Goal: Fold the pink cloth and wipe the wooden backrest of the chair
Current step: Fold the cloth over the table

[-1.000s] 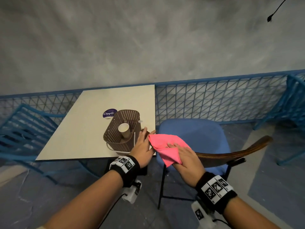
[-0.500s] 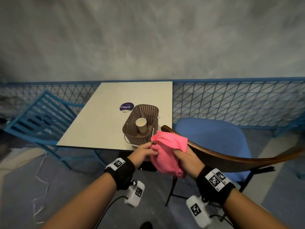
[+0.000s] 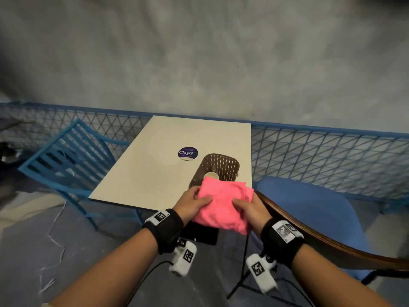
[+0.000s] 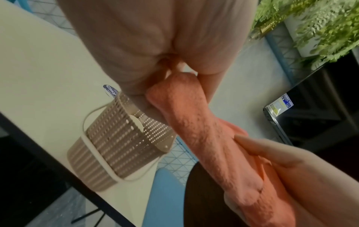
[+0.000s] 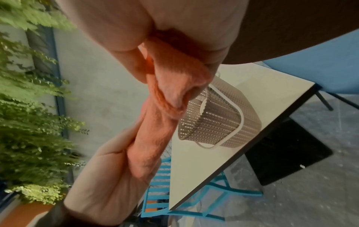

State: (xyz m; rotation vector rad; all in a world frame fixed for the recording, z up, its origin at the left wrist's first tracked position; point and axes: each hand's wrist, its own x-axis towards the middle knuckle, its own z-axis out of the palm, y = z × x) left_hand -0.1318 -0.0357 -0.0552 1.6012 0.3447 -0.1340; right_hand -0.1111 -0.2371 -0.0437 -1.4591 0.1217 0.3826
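Between your two hands, just above the near right corner of the table (image 3: 155,165), you hold one pink cloth (image 3: 223,204).

Your left hand (image 3: 191,203) grips its left edge, thumb on top and fingers curled beneath, and your right hand (image 3: 249,208) grips the right side the same way. It is bunched and rumpled, doubled into thick soft layers, bright pink from the head view and more orange from the wrist views. You have one brown basket (image 3: 218,168) just beyond it holding one paper cup (image 3: 211,175), one round sticker (image 3: 188,153), and one wooden backrest (image 3: 309,235) curving away right from beside your right hand, over the blue seat (image 3: 309,202). A blue slatted chair (image 3: 64,156) stands left of the table, with open floor (image 3: 44,251) near you.
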